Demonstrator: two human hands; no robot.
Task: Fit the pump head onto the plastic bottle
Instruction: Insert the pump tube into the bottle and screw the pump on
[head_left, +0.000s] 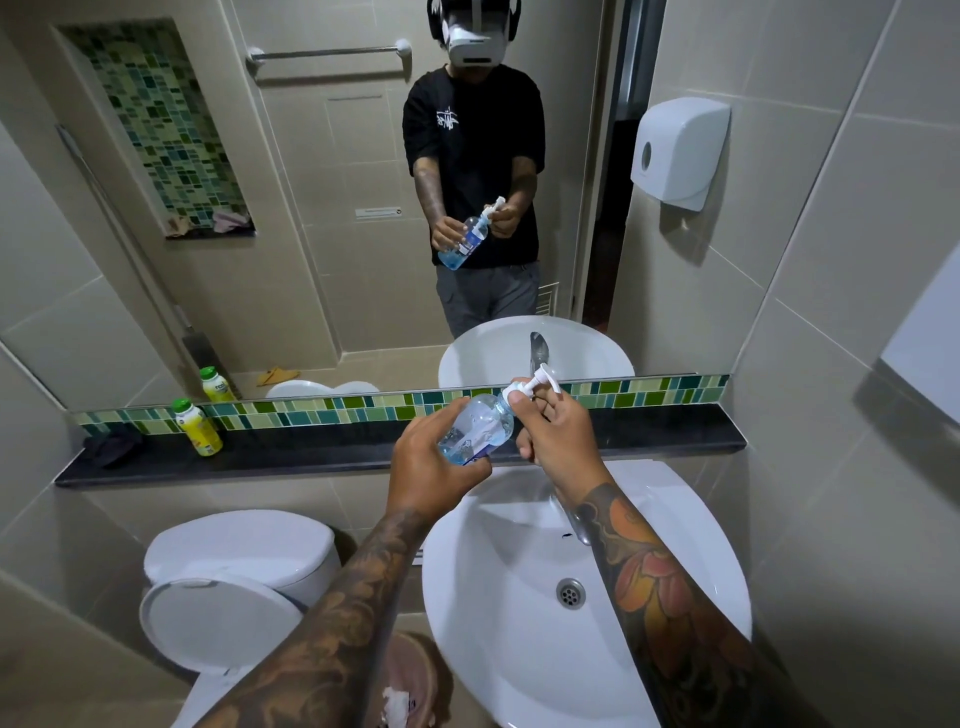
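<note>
while tilted, bottle (480, 423) between both hands

A tiled bathroom: white washbasin (587, 649), toilet (234, 587), wall mirror (311, 208) (paper-towel dispenser (680, 150) beside it)

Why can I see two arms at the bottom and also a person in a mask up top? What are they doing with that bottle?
The camera sits on the person's head, so the arms at the bottom are theirs. The figure above is their reflection in the mirror, wearing the headset. The left hand holds a clear plastic bottle with blue liquid, tilted above the white sink. The right hand grips the white pump head at the bottle's neck. On the dark shelf stands a yellow bottle with a green cap. A toilet is beside the sink.
</note>
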